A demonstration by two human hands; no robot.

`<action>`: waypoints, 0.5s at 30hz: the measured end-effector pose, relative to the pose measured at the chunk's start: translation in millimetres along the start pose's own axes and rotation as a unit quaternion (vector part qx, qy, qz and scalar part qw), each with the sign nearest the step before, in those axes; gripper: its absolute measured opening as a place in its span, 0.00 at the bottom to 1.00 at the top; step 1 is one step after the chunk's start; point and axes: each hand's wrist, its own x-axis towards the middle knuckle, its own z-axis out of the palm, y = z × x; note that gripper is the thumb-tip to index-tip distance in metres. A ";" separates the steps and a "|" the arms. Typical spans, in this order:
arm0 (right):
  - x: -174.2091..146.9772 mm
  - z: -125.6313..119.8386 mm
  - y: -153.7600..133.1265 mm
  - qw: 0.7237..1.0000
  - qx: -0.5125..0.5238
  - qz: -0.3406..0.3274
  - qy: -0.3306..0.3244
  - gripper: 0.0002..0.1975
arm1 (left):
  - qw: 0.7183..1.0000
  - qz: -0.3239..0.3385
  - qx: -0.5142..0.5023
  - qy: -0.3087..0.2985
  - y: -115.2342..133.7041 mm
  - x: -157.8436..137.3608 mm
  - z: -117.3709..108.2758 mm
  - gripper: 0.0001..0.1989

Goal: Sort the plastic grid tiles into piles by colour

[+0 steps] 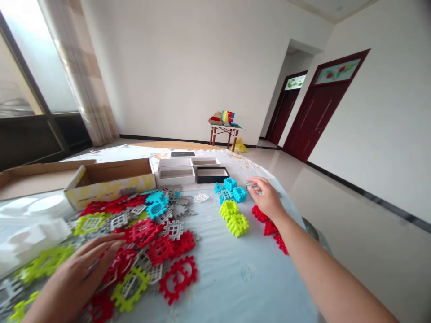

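Note:
My left hand (82,269) lies over a mixed pile of plastic interlocking building pieces, its fingers stretched out and together. Around it are red pieces (160,249), a lime-green frame (130,289), a red round-holed piece (178,279) and grey pieces (173,229). At the right side of the table, my right hand (266,197) has its fingers curled on a grey piece (249,184), mostly hidden by the hand. Beside that hand stand blue stacks (230,183), lime-green stacks (237,224) and red stacks (270,227).
Behind the pile are an open cardboard box (111,188), several small trays (177,176) and a phone (182,154). White plastic pieces (33,233) sit at the left. The cloth-covered table's (235,278) edge curves past my right arm. A small side table (224,127) stands by the wall.

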 end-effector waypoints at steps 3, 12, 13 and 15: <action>-10.7 17.9 -53.1 0.997 0.028 -0.040 -0.064 0.12 | 0.998 -0.004 -0.035 -0.044 3.8 1.8 -6.4 0.19; -49.6 90.7 -123.2 0.958 0.111 0.004 -0.263 0.13 | 0.996 -0.021 -0.069 -0.050 9.6 2.9 -13.0 0.17; -52.4 101.3 -126.9 0.958 0.113 0.016 -0.263 0.15 | 0.996 -0.023 -0.069 -0.048 8.2 2.9 -13.0 0.17; -56.1 121.2 -132.4 0.958 0.109 0.048 -0.262 0.19 | 0.996 -0.023 -0.068 -0.043 6.1 2.9 -13.3 0.17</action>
